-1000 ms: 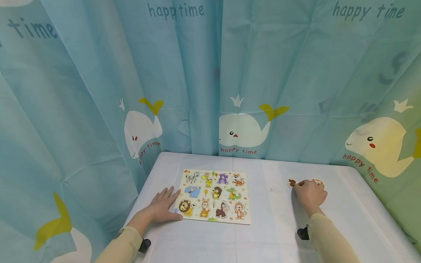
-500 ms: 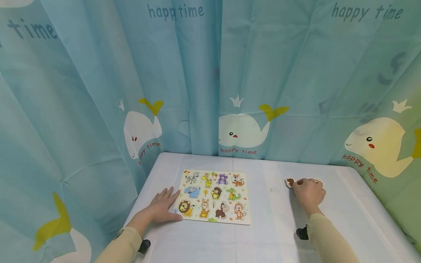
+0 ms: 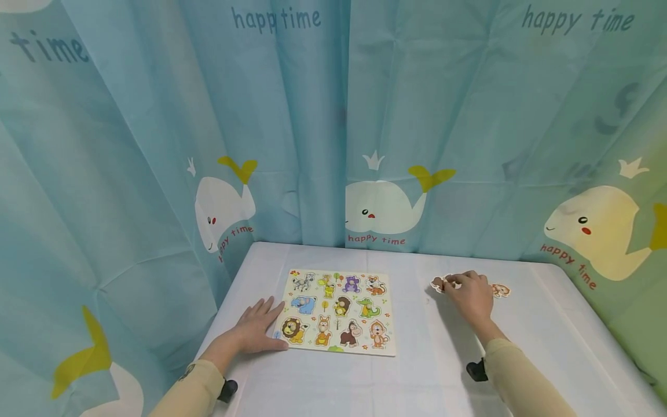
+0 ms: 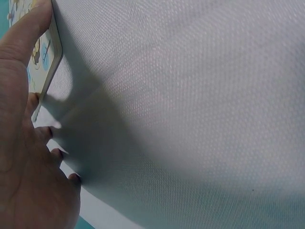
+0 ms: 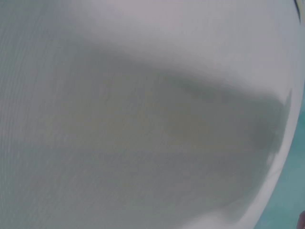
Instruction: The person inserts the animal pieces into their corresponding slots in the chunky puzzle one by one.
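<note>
A cream puzzle board (image 3: 337, 346) printed with colourful animals lies flat on the left part of the table. My left hand (image 3: 256, 329) rests at its left edge, fingers spread, with the thumb along the near corner. In the left wrist view, the thumb touches the top of the board (image 4: 53, 43). Off to the right, my right hand (image 3: 473, 299) pinches a brown animal puzzle piece (image 3: 437, 283) with a white border; the fingers hide much of it. Behind that hand, an orange-brown animal puzzle piece (image 3: 501, 290) lies on the table. The right wrist view shows mostly tablecloth and shadow.
A white cloth covers the table (image 3: 417, 370). Blue curtains (image 3: 312, 116) with printed whales hang along its back and sides. A stretch of cloth separates the board from my right hand.
My right hand has moved left with the brown puzzle piece, uncovering the orange-brown piece on the table. My left hand and the board have stayed in place.
</note>
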`<state>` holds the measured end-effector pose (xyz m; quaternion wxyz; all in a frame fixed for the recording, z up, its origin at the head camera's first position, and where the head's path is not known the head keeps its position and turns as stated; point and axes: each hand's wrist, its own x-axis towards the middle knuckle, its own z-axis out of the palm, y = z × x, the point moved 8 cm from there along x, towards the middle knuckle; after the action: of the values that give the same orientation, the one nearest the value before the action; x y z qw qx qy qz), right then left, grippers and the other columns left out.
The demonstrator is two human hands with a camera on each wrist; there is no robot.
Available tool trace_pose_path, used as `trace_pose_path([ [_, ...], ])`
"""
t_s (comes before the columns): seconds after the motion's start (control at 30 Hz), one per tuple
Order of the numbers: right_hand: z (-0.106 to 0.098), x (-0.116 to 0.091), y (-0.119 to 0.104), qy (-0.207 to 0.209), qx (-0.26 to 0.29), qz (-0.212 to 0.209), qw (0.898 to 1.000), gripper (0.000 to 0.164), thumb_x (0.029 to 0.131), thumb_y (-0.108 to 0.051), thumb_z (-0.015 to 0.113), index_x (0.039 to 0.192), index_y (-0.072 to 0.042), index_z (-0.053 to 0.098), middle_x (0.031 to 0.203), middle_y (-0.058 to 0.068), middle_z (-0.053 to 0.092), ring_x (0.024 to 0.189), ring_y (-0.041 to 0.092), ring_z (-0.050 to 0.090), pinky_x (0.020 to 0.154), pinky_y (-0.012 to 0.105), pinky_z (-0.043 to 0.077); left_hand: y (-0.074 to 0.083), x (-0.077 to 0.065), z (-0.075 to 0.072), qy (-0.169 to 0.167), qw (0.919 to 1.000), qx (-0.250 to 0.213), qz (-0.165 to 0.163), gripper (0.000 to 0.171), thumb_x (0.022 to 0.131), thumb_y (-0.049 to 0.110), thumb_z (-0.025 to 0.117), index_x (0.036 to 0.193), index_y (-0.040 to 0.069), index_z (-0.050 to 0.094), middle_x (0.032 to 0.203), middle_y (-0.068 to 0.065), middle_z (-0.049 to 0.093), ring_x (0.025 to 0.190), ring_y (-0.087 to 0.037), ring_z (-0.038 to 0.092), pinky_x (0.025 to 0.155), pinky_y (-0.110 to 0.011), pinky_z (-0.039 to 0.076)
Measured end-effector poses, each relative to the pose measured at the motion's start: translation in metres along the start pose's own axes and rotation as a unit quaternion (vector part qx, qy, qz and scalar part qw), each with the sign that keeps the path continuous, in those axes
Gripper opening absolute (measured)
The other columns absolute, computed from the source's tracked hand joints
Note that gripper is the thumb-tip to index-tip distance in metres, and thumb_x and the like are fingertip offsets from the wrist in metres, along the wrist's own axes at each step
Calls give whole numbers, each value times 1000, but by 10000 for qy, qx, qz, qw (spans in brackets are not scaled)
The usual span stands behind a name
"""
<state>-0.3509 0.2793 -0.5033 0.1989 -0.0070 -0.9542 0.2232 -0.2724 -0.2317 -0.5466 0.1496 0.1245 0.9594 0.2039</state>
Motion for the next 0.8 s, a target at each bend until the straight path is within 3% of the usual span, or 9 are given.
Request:
trace_pose_path([
  [0.3,10,2,-39,-86,179,-564,9982,16,88,-21,77,94,-7,81,96,12,64,89,35,54,72,50,43,-3,2,3,-23,10000,-11,92,107,80,61,78,159,4,34,165,-28,19,152,-50,11,123,-65,8],
  [0.53,17,-2,-64,-177,189,-845,9961,12,87,-20,80,91,-10,82,94,8,66,89,33,55,70,49,45,-3,2,2,-59,10000,22,-56,106,80,59,80,160,7,35,166,-25,20,153,-47,11,123,-63,9],
  [0.8,30,-11,-93,-395,278,-1246,9910,7,84,-21,83,82,-16,80,89,2,65,83,24,53,67,40,42,-2,1,1,-36,9999,46,-105,105,79,58,81,159,8,36,166,-24,21,153,-47,12,123,-64,11],
])
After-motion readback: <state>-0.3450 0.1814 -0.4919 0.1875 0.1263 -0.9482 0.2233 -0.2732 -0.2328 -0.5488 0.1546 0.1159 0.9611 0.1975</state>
